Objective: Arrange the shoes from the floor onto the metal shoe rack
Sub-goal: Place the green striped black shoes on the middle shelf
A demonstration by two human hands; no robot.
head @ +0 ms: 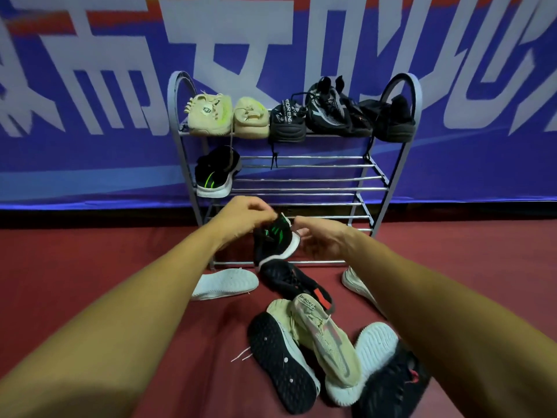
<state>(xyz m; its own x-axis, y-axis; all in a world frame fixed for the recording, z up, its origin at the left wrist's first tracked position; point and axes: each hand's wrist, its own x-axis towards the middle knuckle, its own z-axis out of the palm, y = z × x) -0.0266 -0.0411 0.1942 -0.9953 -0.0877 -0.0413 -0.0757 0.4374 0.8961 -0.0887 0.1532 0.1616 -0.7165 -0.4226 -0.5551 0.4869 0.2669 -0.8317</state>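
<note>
Step in hand: shelving the black-green shoe (275,242). The left hand (245,215) pinches its collar and the right hand (322,236) curls round the sole edge, holding it above the floor at the metal shoe rack's (301,188) bottom front rail. Its mate (215,173) sits at the middle shelf's left end. Next, likely: lift and seat it beside the mate.

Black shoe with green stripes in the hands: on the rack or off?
Off: left hand and right hand grip the shoe, tilted, before the lower bars of the rack; it lies on no shelf.
</note>
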